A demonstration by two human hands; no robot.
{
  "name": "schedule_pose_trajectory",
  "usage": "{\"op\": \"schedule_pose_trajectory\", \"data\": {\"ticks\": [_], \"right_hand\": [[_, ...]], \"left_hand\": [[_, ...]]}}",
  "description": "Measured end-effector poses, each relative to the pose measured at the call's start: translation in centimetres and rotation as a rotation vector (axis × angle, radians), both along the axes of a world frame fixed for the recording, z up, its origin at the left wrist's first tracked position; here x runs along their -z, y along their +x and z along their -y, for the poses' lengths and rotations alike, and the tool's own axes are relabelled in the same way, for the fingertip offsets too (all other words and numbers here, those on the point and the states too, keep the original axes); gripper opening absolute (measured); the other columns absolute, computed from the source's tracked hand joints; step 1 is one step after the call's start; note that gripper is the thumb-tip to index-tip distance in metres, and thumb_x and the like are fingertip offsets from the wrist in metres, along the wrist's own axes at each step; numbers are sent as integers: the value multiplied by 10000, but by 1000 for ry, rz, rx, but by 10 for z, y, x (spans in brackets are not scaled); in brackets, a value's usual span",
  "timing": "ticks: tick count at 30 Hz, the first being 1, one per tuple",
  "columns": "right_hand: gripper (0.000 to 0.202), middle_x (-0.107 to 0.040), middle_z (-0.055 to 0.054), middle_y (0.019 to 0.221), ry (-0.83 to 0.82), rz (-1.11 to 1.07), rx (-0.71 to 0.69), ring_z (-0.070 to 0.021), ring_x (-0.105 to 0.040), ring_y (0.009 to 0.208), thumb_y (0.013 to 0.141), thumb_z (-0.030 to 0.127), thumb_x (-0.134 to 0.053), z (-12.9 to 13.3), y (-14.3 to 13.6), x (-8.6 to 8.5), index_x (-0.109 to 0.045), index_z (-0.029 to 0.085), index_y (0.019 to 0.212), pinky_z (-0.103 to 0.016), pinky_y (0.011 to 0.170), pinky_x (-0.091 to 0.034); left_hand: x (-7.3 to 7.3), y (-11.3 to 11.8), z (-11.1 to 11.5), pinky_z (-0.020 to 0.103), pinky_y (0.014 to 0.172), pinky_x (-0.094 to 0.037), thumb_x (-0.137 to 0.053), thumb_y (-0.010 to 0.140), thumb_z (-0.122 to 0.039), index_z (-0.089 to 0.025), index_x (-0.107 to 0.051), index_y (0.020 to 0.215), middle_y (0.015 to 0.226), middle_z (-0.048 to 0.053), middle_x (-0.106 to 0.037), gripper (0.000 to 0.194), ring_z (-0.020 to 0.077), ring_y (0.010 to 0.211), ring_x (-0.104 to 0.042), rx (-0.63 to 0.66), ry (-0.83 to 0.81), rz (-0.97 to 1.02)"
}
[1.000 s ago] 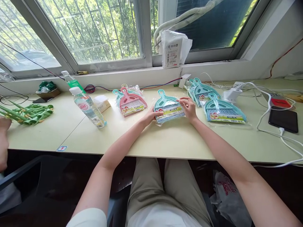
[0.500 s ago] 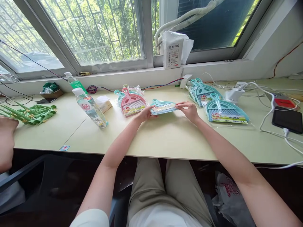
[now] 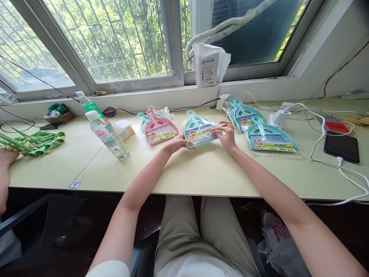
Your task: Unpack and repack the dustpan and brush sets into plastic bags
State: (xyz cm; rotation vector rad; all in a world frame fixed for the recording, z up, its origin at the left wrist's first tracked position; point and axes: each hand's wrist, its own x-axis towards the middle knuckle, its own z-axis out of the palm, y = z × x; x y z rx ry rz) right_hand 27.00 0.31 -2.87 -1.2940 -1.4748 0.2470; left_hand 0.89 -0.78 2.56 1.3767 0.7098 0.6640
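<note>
Wrapped dustpan-and-brush set held between both hands, handling midway

The left hand point(image 3: 175, 144) holds the lower left corner of a turquoise dustpan-and-brush set point(image 3: 198, 129), its fingers curled about the edge. The right hand point(image 3: 227, 135) pinches the set's right side between thumb and fingertips, the grip narrow. The set lies between the two hands, handle pointing away from the person, printed label facing up and toward the body; whether its underside touches the table point(image 3: 201, 177) is hard to tell.

As far as can be judged, the handling of this one is under way: it is gripped and in its clear wrapper, but not yet released. Whether the wrapper is sealed cannot be made out.

Just beyond the left hand, to its left, a pink dustpan-and-brush set point(image 3: 161, 129) lies bagged over other pieces. To the right of the right hand, a bagged turquoise set point(image 3: 269, 136) lies near a turquoise pile point(image 3: 243, 113). Neither hand touches any of these, and nothing shows which have been dealt with and which remain.

Farther left of the left hand stand a tissue pack point(image 3: 123, 129) and a clear drink bottle point(image 3: 108, 134); well right of the right hand lies a black smartphone point(image 3: 341, 148).
</note>
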Motion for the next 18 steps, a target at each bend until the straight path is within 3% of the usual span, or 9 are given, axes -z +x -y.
{"op": "schedule_pose_trajectory", "data": {"ticks": [2,4,7,9,12,15,18], "right_hand": [[491,-537,-96,1380,-79,-160,-123,-271,-541,1227,702,433,-779,-3,2,3,-714,261,1158,-427,1027,-452],[715,-589,-107,1335,-223,-320,-248,-283,-574,1196,627,438,-820,-6,4,5,-628,240,1286,-445,1001,-480],[761,-678,-104,1222,-327,-495,-328,-299,-611,1140,544,447,-851,-10,6,7,-649,198,1235,-461,988,-494],[731,-694,-107,1201,-302,-556,-311,-295,-623,1124,524,456,-856,-11,8,6,-672,179,1176,-455,997,-492],[683,-707,-115,1168,-268,-552,-293,-287,-640,1095,531,465,-854,-8,7,3,-681,163,1118,-446,996,-496],[623,-712,-116,1151,-279,-527,-294,-280,-654,1056,555,441,-846,-2,0,0,-687,160,1088,-444,970,-514],[607,-709,-104,1153,-269,-507,-258,-279,-652,1050,567,386,-833,-1,-8,-3,-684,173,1115,-449,952,-526]], "left_hand": [[0,0,1,402,818,-598,-728,721,-154,-318,-215,1516,1334,156,-580,960,181,793,-725,10,44,-8],[0,-1,0,368,760,-597,-737,751,-255,-320,-201,1523,1339,168,-579,942,188,781,-726,22,68,-22],[2,1,-1,363,747,-587,-728,766,-397,-311,-156,1542,1340,182,-580,968,216,842,-728,34,101,28],[5,7,-1,356,762,-579,-778,714,-367,-311,-106,1553,1319,172,-600,1076,217,882,-722,-9,140,53],[12,18,-3,285,680,-560,-773,702,-274,-309,-66,1554,1214,117,-662,1107,152,748,-708,-216,189,24],[22,25,-10,222,534,-504,-629,799,-265,-271,-101,1538,1074,61,-685,909,80,519,-617,-447,173,3],[31,25,-15,209,501,-475,-557,839,-266,-248,-143,1507,1034,50,-659,786,60,475,-560,-575,189,-56]]}}
